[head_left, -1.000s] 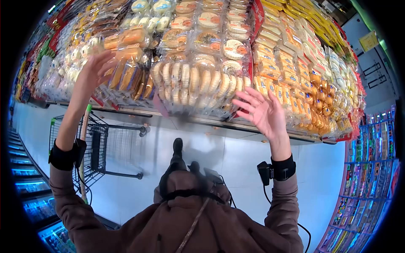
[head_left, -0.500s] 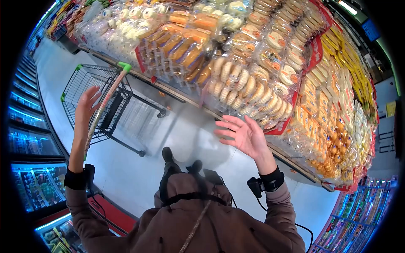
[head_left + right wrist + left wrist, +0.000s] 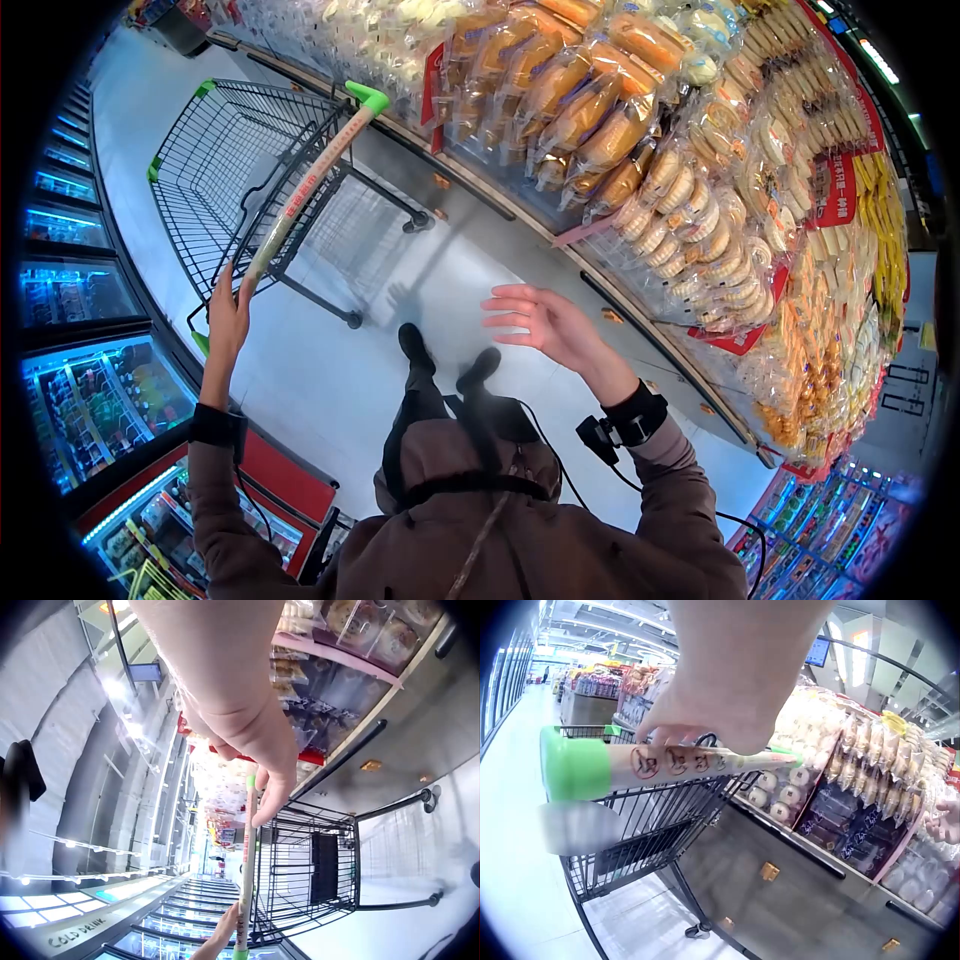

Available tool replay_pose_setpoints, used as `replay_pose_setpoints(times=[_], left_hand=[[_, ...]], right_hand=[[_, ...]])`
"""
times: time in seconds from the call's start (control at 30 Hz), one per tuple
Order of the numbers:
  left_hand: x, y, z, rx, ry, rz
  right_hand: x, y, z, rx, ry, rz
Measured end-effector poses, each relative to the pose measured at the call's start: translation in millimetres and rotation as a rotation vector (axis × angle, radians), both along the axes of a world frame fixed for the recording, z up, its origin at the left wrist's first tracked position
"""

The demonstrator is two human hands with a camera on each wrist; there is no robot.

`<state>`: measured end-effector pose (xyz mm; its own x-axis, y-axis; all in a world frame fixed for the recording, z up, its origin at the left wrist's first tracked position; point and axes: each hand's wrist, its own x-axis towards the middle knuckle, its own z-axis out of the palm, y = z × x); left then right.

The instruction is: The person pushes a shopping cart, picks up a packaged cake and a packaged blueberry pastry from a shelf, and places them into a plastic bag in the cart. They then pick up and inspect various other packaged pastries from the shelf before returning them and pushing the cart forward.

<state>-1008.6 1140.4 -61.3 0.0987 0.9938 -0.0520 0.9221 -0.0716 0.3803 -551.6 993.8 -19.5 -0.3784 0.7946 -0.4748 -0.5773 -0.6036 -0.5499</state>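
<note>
The shopping cart's pale handle (image 3: 305, 190) has green ends and red print. My left hand (image 3: 228, 325) is at its near end, fingers and thumb extended; in the left wrist view the hand (image 3: 716, 709) lies over the handle (image 3: 675, 765), partly hiding it. Behind the handle is the cart's black wire basket (image 3: 225, 130). My right hand (image 3: 545, 325) hovers in the air over the floor with its fingers spread and nothing in them. In the right wrist view that hand (image 3: 251, 742) overlaps the handle's far end.
A long display of bagged bread (image 3: 570, 100) and packed round pastries (image 3: 690, 230) runs along the right, edged by a rail (image 3: 660, 345). Lit coolers (image 3: 110, 400) line the left side. My shoes (image 3: 415, 348) stand on the pale floor, right of the cart's rear wheel (image 3: 352, 319).
My view has turned left, so the cart now shows larger and nearer. The left hand has come down from the display to the cart handle; the right hand has drawn away from the pastries.
</note>
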Motion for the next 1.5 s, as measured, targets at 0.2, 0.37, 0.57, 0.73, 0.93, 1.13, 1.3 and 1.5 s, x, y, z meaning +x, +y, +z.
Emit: replay_pose_setpoints(times=[0.2,0.37,0.57,0.73,0.93,1.13,1.3,1.5], left_hand=[[-2.8,-1.3,-5.8,-0.148,-0.054,0.042],[-0.8,-2.0,-0.8,-0.084,0.018,-0.019],[-10.3,-2.1,-6.3,-0.126,-0.072,-0.115],[-12.0,-15.5,-8.3,-0.133,-0.104,-0.151],[-13.8,-44.5,-8.8,-0.168,-0.126,-0.179],[-9.1,-76.3,-5.9,-0.167,-0.084,-0.195],[-1.4,-102.5,0.0,-0.178,-0.073,-0.196],[17.0,-139.0,0.7,-0.162,-0.052,-0.184]], right_hand=[[-42.0,27.3,-24.0,-0.085,-0.194,-0.047],[-80.5,53.0,-69.3,0.151,-0.731,-0.077],[-123.8,121.9,-54.3,0.54,-1.108,-0.186],[-148.3,193.3,-24.0,1.106,-1.448,-0.237],[-150.3,249.1,-40.5,1.316,-1.737,0.087],[-144.0,240.4,-48.9,1.468,-1.824,0.376],[-136.1,220.2,-48.5,1.421,-1.793,0.615],[-124.6,189.1,-35.0,1.35,-1.81,0.881]])
